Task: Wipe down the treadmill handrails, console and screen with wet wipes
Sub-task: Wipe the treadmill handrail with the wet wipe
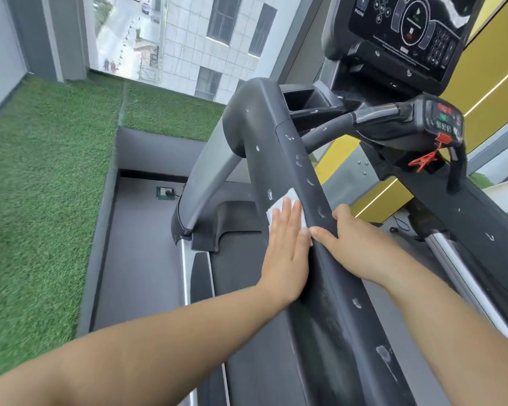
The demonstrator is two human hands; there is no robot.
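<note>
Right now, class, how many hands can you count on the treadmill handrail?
2. The left hand presses flat on the white wipe against the side of the handrail; the right hand grips the same handrail just beside it.

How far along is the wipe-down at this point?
Early. Nothing looks finished: the left handrail carries white marks along its length. In hand: the left hand presses a wet wipe flat on that rail while the right hand holds it. Left: the right handrail, the console and the smeared screen.
</note>
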